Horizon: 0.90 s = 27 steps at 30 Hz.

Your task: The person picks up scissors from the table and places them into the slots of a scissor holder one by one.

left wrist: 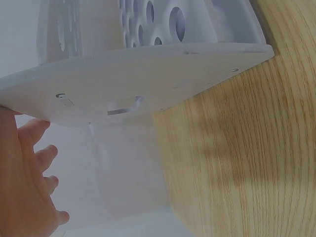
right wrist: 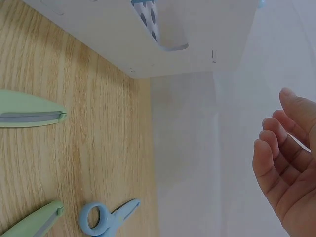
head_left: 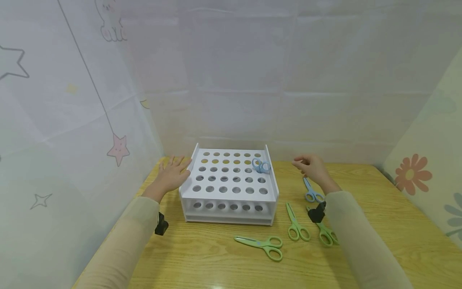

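Note:
A white rack (head_left: 218,194) with rows of round holes stands on the table. My left hand (head_left: 172,176) touches the top edge of its left side panel, fingers spread; the left wrist view shows this hand (left wrist: 29,177) against the panel (left wrist: 148,84). One pair of blue scissors (head_left: 260,165) sits in a hole near the rack's right side, handles up. To the right of the rack my right hand (head_left: 313,170) hovers in the air, fingers loosely bent and holding nothing. Below it another pair of blue scissors (head_left: 312,192) lies on the table.
Green scissors (head_left: 260,243) lie in front of the rack. Two more green pairs (head_left: 296,226) (head_left: 326,235) are on the right, the farther one partly behind my right wrist camera. Printed cloth (head_left: 234,80) hangs behind and beside the wooden table (head_left: 202,257).

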Each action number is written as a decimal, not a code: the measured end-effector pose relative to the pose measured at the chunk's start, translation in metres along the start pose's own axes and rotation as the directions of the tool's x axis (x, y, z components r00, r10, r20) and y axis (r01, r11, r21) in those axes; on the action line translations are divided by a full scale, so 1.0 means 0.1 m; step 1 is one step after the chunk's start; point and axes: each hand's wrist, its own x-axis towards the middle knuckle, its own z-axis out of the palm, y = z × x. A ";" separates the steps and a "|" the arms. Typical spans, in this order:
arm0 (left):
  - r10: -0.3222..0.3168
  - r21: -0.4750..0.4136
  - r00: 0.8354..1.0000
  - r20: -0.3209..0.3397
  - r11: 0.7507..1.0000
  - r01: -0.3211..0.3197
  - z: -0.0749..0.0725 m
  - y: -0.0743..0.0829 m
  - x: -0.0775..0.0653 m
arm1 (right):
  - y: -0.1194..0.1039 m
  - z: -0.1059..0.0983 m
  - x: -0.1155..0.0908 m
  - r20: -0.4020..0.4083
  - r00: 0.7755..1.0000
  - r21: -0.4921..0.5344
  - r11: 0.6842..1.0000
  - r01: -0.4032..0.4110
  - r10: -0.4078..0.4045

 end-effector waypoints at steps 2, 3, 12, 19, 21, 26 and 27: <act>0.002 -0.002 1.000 0.000 1.000 -0.002 0.00 0.00 0.00 | 0.02 0.00 0.00 0.004 1.000 0.001 1.000 -0.006 0.006; 0.002 -0.003 1.000 0.000 1.000 -0.002 0.00 0.00 0.00 | 0.02 0.00 -0.01 0.007 1.000 0.009 1.000 -0.009 0.009; 0.008 0.004 1.000 0.000 1.000 -0.008 0.01 -0.01 0.01 | 0.13 -0.04 -0.05 0.017 1.000 0.001 1.000 -0.025 0.025; 0.000 0.001 1.000 0.001 1.000 0.000 0.01 -0.01 0.01 | 0.17 -0.07 -0.11 0.024 0.999 0.020 0.999 -0.034 0.033; -0.002 0.002 1.000 0.001 1.000 0.002 0.01 -0.01 0.01 | 0.20 -0.08 -0.12 0.022 0.999 0.022 0.999 -0.039 0.039; -0.004 0.004 1.000 0.003 1.000 0.004 0.01 -0.01 0.01 | 0.25 -0.09 -0.14 0.014 0.998 0.014 0.998 -0.061 0.060; -0.004 0.004 1.000 0.002 1.000 0.004 0.01 -0.01 0.01 | 0.26 -0.09 -0.14 0.013 0.998 0.013 0.998 -0.065 0.065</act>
